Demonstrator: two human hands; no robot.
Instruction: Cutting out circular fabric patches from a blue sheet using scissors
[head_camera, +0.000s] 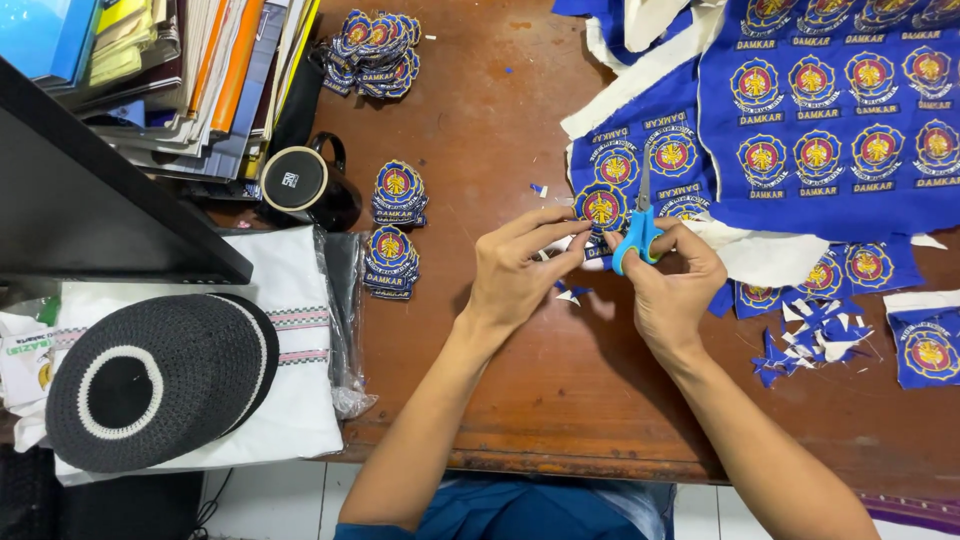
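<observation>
While the right hand (668, 290) grips blue scissors (638, 232), the left hand (515, 268) pinches a round blue patch (600, 208) at the table's (500, 130) middle. Cut patches (398, 192) lie at nine o'clock.

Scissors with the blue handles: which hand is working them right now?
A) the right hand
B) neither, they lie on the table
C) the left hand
A: the right hand has its fingers through the handles of the scissors, while the left hand pinches the blue patch.
</observation>
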